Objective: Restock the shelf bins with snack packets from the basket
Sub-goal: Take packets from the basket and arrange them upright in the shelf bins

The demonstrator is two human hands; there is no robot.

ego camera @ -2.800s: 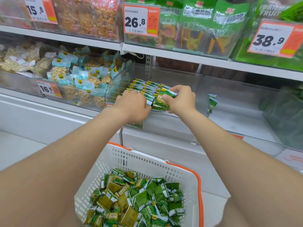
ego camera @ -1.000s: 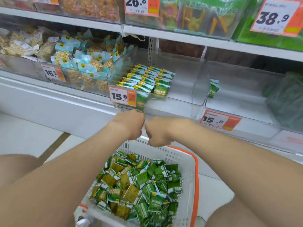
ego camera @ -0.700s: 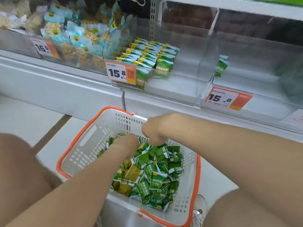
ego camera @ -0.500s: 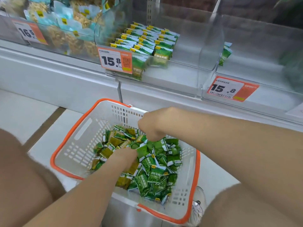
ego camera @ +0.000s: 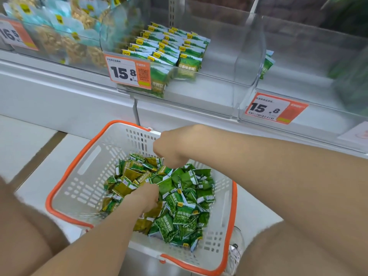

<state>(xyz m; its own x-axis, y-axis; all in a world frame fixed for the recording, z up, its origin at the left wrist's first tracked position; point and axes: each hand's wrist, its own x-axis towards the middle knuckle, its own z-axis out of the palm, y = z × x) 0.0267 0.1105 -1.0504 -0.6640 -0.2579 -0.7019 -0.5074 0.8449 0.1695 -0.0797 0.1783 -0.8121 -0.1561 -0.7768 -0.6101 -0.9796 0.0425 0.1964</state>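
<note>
- Left hand point(ego camera: 143, 198) and right hand point(ego camera: 171, 151) have come down from the bin point(ego camera: 225, 90) into the basket point(ego camera: 87, 168) to get more.
- Bin is part full: neat rows point(ego camera: 171, 48) fill its left side, and the right side is bare.
- Basket sits just under the bin, so the lift is short.
- Packets point(ego camera: 185, 198) lie loose in the basket.
- Left hand digs in; right hand curls above the far side. Fingers are hidden, so I cannot tell if either holds a packet.
</note>
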